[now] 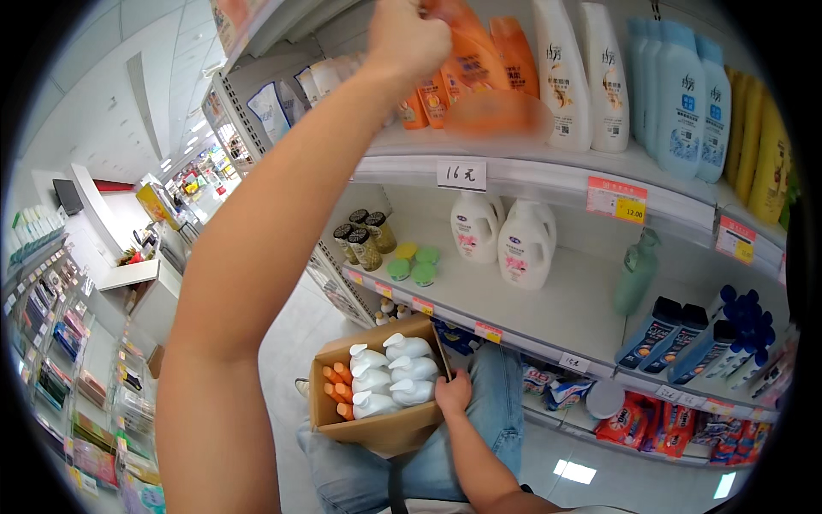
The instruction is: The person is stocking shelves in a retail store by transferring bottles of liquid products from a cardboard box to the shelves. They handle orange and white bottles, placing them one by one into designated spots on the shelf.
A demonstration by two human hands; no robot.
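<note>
My left hand (pixel 411 40) is raised to the upper shelf. Its fingers close on the top of an orange shampoo-type bottle (pixel 476 61), which stands among other orange bottles (pixel 517 61); a blurred patch hides its base. An open cardboard box (pixel 379 434) rests on my lap, and my right hand (pixel 454 392) grips its right edge. Inside the box are several white pump bottles (pixel 411 369) and several items with orange caps (pixel 334 390), whose lower parts are hidden.
White bottles (pixel 560 83) and light-blue bottles (pixel 682 109) stand right of the orange ones. The middle shelf (pixel 578 283) bears white handled jugs (pixel 528 247), green tubs (pixel 424 274), jars (pixel 364 249) and a green pump bottle (pixel 637 273). Stocked racks (pixel 83 385) line the left.
</note>
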